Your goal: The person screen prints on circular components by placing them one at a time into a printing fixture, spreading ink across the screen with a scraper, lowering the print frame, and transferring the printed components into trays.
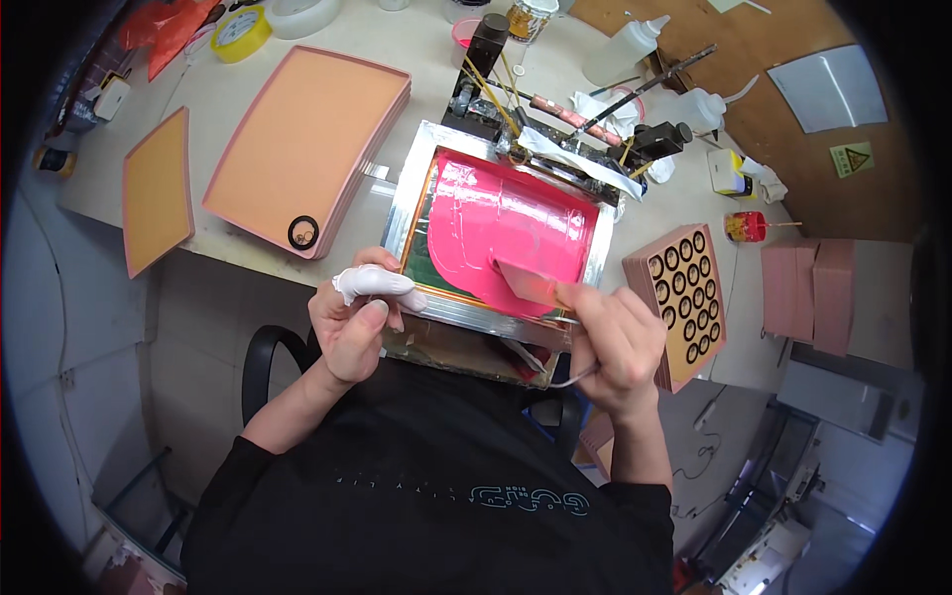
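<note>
In front of me a silver screen-printing frame (476,319) lies tilted, with a pool of bright pink ink (516,218) spread over its mesh. My right hand (623,347) grips a small translucent scraper (529,285) by its near end. The blade rests at the near edge of the ink and is tinted pink. A thin grey strip also shows under that hand; I cannot tell what it belongs to. My left hand (352,317) is curled at the frame's near left corner, white covers on some fingertips. Whatever its thumb and fingers pinch, if anything, is hidden.
A clamp mechanism (565,149) with brushes and sticks stands behind the frame. At left is a stack of pink-rimmed trays (307,129), one round black-rimmed piece (303,232) on top. At right, a tray (674,367) holds several such pieces. Squeeze bottles (627,52) stand far right.
</note>
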Demonstrator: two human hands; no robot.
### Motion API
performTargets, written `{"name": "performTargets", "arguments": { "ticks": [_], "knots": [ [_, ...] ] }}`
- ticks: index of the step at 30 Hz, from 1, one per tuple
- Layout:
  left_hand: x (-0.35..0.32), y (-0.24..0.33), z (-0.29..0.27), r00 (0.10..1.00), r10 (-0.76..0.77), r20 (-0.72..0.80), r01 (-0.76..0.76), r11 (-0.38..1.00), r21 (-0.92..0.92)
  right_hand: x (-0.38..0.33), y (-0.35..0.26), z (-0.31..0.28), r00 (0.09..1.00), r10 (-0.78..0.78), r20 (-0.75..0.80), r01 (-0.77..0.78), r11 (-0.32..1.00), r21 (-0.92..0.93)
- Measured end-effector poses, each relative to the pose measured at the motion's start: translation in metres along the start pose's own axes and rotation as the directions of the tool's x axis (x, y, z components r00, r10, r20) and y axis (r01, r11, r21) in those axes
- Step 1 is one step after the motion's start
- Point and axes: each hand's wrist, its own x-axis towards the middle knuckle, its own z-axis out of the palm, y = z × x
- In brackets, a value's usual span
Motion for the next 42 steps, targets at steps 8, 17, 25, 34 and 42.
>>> {"name": "performTargets", "arguments": {
  "ticks": [8, 17, 25, 34, 42],
  "knots": [
    [0.065, 0.068, 0.019, 0.757, 0.527, 0.386, -0.595, 0.800, 0.075, 0.081, 0.039, -0.022, 0.986, 0.167, -0.029, -0.167, 0.986, 0.007],
    [0.063, 0.104, -0.052, 0.952, -0.033, 0.305, -0.306, -0.012, 0.952, 0.019, 0.118, -0.029, 0.883, 0.403, -0.241, -0.449, 0.875, -0.182],
    [0.055, 0.094, -0.056, 0.972, -0.140, 0.190, -0.213, -0.177, 0.961, -0.017, 0.039, 0.029, 0.829, 0.559, 0.023, -0.550, 0.809, 0.208],
    [0.052, 0.094, -0.054, 0.993, 0.062, 0.102, -0.098, -0.067, 0.993, 0.009, 0.049, 0.033, 0.948, 0.281, 0.148, -0.300, 0.946, 0.124],
    [0.051, 0.083, -0.050, 0.929, 0.350, 0.119, -0.178, 0.140, 0.974, 0.003, 0.038, 0.013, 0.942, 0.328, 0.068, -0.334, 0.936, 0.115]
  ]
}}
